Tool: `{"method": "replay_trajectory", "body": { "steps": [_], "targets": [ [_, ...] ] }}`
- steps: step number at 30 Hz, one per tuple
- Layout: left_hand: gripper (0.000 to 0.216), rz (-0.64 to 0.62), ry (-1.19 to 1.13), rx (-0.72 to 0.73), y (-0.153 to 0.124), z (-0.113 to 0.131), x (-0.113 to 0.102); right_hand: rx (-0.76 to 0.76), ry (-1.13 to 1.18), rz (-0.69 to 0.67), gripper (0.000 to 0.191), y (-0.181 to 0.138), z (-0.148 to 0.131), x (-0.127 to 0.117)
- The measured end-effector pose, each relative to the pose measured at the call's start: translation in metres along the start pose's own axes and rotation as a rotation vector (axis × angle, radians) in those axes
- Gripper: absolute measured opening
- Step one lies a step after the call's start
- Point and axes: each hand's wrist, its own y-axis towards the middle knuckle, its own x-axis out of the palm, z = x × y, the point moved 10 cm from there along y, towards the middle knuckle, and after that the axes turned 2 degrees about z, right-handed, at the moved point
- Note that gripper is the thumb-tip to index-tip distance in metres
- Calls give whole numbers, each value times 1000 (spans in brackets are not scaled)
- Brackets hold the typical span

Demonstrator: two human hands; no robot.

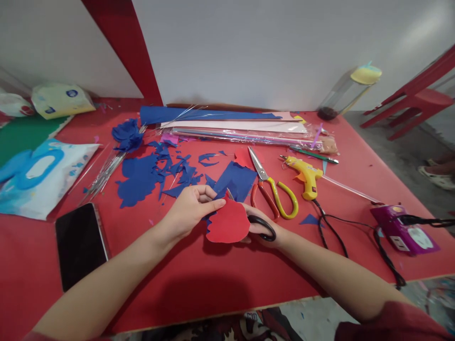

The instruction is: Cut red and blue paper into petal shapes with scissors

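Observation:
My left hand (190, 208) pinches the edge of a red wavy-edged paper shape (228, 222), with blue paper showing along its left side. My right hand (266, 231) grips black-handled scissors (270, 233) behind the red shape. Most of their blades are hidden; a tip shows above the paper. Beyond my hands lie a blue paper sheet (237, 179), blue offcuts (185, 173) and a blue scalloped paper piece (137, 177). A second pair of scissors (265, 177), with red and yellow handles, rests partly opened near my right hand.
A yellow glue gun (305, 175) lies right, its cord running near a purple power box (401, 232). A phone (81, 244) and wipes pack (46, 177) are left. Blue paper flowers (128, 136) with wire stems, rolled paper (209, 115) and a clear bottle (343, 94) stand or lie farther back.

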Motion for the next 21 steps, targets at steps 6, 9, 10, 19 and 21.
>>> {"method": "replay_trajectory", "body": {
  "steps": [6,9,10,19,21],
  "targets": [
    [26,6,-65,-53,2,-8,1,21,75,43,35,1,1,0],
    [27,13,-69,-83,3,-10,1,32,73,39,35,0,1,2],
    [26,10,-66,-84,2,-10,1,34,69,34,35,0,1,2],
    [25,-24,6,-71,0,-3,3,52,57,25,37,1,4,1],
    [25,-4,6,-53,0,-1,2,64,54,37,36,0,5,-1]
  ]
}}
